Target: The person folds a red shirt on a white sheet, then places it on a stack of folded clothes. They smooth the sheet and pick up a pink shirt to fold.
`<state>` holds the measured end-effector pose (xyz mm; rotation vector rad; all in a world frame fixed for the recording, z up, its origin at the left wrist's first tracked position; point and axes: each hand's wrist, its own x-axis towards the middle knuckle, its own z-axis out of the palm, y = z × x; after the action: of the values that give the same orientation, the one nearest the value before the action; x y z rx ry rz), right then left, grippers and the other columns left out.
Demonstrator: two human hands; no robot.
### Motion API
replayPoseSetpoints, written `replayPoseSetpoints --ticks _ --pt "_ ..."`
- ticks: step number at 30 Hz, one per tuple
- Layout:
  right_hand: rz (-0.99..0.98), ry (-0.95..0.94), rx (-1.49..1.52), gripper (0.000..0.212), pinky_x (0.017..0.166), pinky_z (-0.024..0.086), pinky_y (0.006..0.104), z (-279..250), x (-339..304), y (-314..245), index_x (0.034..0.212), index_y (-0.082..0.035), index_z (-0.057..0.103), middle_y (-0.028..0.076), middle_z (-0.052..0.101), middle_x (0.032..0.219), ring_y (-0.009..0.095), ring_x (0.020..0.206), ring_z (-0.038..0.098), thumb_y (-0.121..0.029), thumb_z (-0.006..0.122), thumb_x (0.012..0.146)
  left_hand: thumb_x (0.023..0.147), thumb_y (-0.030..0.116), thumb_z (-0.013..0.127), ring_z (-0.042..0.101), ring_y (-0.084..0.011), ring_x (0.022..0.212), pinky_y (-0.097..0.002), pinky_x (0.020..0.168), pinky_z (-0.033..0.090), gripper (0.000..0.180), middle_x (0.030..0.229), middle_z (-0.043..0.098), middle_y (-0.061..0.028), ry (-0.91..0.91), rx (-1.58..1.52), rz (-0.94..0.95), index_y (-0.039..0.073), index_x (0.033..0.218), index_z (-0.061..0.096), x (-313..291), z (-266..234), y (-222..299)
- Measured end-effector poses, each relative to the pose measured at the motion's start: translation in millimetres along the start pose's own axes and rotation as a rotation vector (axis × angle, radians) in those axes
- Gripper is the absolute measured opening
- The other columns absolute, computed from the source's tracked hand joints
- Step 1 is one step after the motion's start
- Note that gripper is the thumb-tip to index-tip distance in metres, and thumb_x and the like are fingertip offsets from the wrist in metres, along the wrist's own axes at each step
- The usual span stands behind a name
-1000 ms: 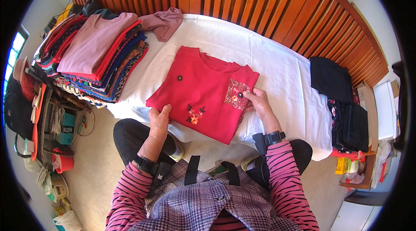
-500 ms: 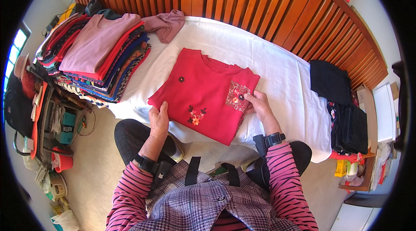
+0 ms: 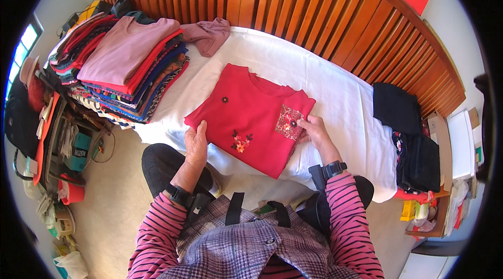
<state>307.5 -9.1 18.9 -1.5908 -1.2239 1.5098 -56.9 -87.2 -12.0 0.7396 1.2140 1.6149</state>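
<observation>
A folded red shirt (image 3: 246, 111) with embroidered flowers and a patterned pocket lies on the white sheet (image 3: 346, 116) in front of me. My left hand (image 3: 196, 145) grips its near left edge, thumb on top and fingers out of sight beneath the cloth. At the right side, next to the pocket, my right hand (image 3: 317, 133) pinches the other edge between thumb and fingers. To the left rises a tall stack of folded clothes (image 3: 136, 69), topped by a pink shirt (image 3: 128, 46). A mauve garment (image 3: 207, 35) lies loosely beside it.
A slatted wooden headboard (image 3: 293, 1) runs along the back. Folded black clothes (image 3: 396, 109) are piled at the right, near a cardboard box (image 3: 441, 137). On the left are a cluttered chair (image 3: 57, 143) and a red bucket (image 3: 70, 191). My knees are against the bed's near side.
The whole view has shifted slightly. Both hands keep their hold on the red shirt, which lies in nearly the same place and shape.
</observation>
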Motion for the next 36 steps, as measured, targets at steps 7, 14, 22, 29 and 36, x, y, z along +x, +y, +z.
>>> replayPoseSetpoints --ticks 7,14,22,29,36 --pt "-0.023 0.017 0.012 0.025 0.046 0.055 0.0278 2 -10 -7 0.114 -0.003 0.065 0.010 0.072 0.089 0.018 0.060 0.068 -0.020 0.061 0.096 0.103 0.020 0.055 0.060 -0.0081 0.088 -0.0257 0.079 0.049 0.026 0.102 0.067 0.0011 0.031 -0.114 -0.072 0.000 0.117 0.065 -9 9 21" --pt "-0.068 0.014 0.028 0.024 0.043 0.054 0.0274 2 -12 -11 0.113 -0.002 0.064 0.011 0.072 0.088 0.017 0.059 0.068 -0.018 0.061 0.096 0.102 0.022 0.055 0.062 -0.0122 0.087 -0.0288 0.073 0.053 0.027 0.103 0.067 -0.0036 -0.033 -0.039 -0.039 0.001 0.118 0.062 5 -1 17" --pt "0.028 0.050 0.034 0.025 0.046 0.055 0.0311 5 -2 1 0.112 -0.004 0.063 0.011 0.072 0.091 0.020 0.060 0.068 -0.023 0.063 0.095 0.098 0.017 0.051 0.071 -0.0244 0.092 -0.0394 0.063 0.063 0.033 0.110 0.067 -0.0126 0.055 -0.024 -0.199 0.002 0.127 0.055 4 -3 18" --pt "-0.008 0.052 0.016 0.027 0.046 0.055 0.0306 2 -1 0 0.113 -0.005 0.063 0.011 0.072 0.090 0.020 0.059 0.068 -0.023 0.062 0.094 0.091 0.010 0.055 0.067 -0.0288 0.101 -0.0455 0.071 0.061 0.045 0.125 0.061 -0.0167 0.186 0.173 -0.198 0.004 0.135 0.049 7 -12 33" --pt "0.017 0.038 -0.035 0.029 0.045 0.054 0.0292 0 1 -2 0.113 -0.006 0.065 0.009 0.072 0.086 0.018 0.058 0.067 -0.029 0.063 0.095 0.087 0.015 0.064 0.061 -0.0392 0.116 -0.0438 0.101 0.048 0.051 0.125 0.061 -0.0260 0.122 0.925 0.285 -0.005 0.132 0.049 54 -10 49"
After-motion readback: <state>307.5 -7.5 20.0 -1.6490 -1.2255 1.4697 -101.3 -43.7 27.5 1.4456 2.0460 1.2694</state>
